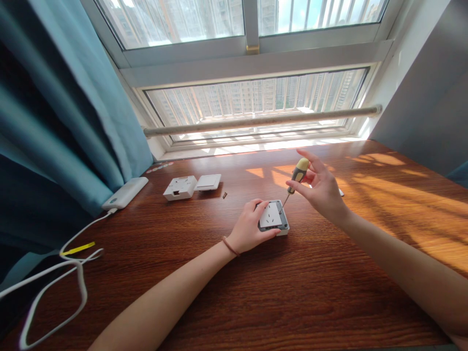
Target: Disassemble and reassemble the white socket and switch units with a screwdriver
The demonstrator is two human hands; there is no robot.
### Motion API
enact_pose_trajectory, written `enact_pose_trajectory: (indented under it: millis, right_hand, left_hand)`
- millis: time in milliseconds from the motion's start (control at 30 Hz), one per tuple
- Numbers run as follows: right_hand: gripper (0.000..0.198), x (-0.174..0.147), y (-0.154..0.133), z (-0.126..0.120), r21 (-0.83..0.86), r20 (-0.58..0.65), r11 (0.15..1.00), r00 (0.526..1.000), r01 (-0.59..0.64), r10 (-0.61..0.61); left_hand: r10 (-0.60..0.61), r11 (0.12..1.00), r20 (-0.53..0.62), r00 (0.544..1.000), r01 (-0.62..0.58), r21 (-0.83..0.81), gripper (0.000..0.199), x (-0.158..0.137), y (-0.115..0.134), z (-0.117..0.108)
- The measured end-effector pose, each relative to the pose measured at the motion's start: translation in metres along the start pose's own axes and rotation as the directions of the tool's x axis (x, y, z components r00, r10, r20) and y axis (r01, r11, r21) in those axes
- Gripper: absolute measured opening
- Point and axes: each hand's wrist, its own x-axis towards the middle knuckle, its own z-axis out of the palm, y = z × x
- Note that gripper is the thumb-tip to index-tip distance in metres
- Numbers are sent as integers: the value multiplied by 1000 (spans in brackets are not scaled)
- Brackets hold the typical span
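Observation:
A white wall socket [271,215] with a grey frame sits on a white box on the wooden table. My left hand [252,226] is closed around its left side, thumb along the near edge and fingers at the far edge. Above it, my right hand [317,183] grips a screwdriver [299,170] with a yellow and grey handle. The screwdriver leans to the right, and its tip meets the right side of the socket's frame. Whether the tip sits in a screw is too small to tell.
Left of the socket lie a white mounting box [180,188], a white switch plate [208,182] and some small screws [224,195]. A white power strip [125,193] with a looping white cable [83,282] rests by the blue curtain [91,97]. Behind the table [234,307] is a window.

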Motion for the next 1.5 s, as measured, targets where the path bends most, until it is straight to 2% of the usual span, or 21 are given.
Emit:
enact_pose_trajectory:
  millis: [100,167,467,567,633,700,767,800,833,867,900,933,967,1000,1100,1233,1500]
  right_hand:
    - [58,-1,-4,1,144,53,990,999,3,-11]
    - [53,-2,-5,1,183,80,983,997,-7,-8]
    - [45,-1,-6,3,197,95,979,995,-57,39]
    - [43,-2,-13,0,224,87,974,996,-21,2]
    - [44,-2,-18,-3,197,33,980,999,21,-28]
    - [40,-1,-19,-6,87,-29,996,999,32,-29]
    - [30,1,-13,-9,-98,17,995,1000,-20,22]
    - [22,3,-7,-10,-188,113,980,990,-58,80]
    - [16,4,0,-10,-266,241,960,957,-94,160]
    - [12,5,9,-9,-316,384,941,890,-123,245]
    - [13,6,18,-9,-340,524,929,790,-148,318]
    - [14,7,26,-7,-353,598,920,714,-173,364]
    - [15,8,34,-6,-358,637,915,667,-186,385]
    - [16,8,41,-5,-356,657,913,642,-197,395]
    - [20,8,49,-4,-339,658,916,642,-212,393]
    - [23,7,47,-4,-314,664,925,646,-216,376]
    - [22,4,58,-1,-228,717,949,622,-218,315]
  left_hand:
    - [-6,1000,-3,1000,6,0,73,0,0,0]
    - [-8,1000,-3,1000,8,0,73,0,0,0]
    - [-2,1000,-7,1000,2,-14,72,0,1,1]
    - [-3,1000,-12,1000,3,-22,72,-1,0,1]
    - [-5,1000,-13,1000,4,-25,72,-1,0,0]
    - [-6,1000,-13,1000,5,-27,72,-1,0,0]
    - [-3,1000,-13,1000,2,-28,72,-1,0,0]
    - [0,1000,-14,1000,0,-28,72,-1,0,0]
    - [2,1000,-14,1000,-2,-27,72,-1,0,0]
    - [2,1000,-12,1000,-3,-26,72,-1,0,0]
    - [2,1000,-11,1000,-3,-25,72,-1,0,0]
    - [2,1000,-11,1000,-2,-25,72,-1,0,0]
    - [1,1000,-11,1000,-1,-26,72,-1,0,0]
    - [0,1000,-10,1000,0,-26,72,-1,0,0]
    - [2,1000,-9,1000,-2,-23,72,-2,0,0]
    - [3,1000,-1,1000,-3,-17,72,-2,-1,0]
    - [-7,1000,2,1000,8,-20,74,-1,-2,1]
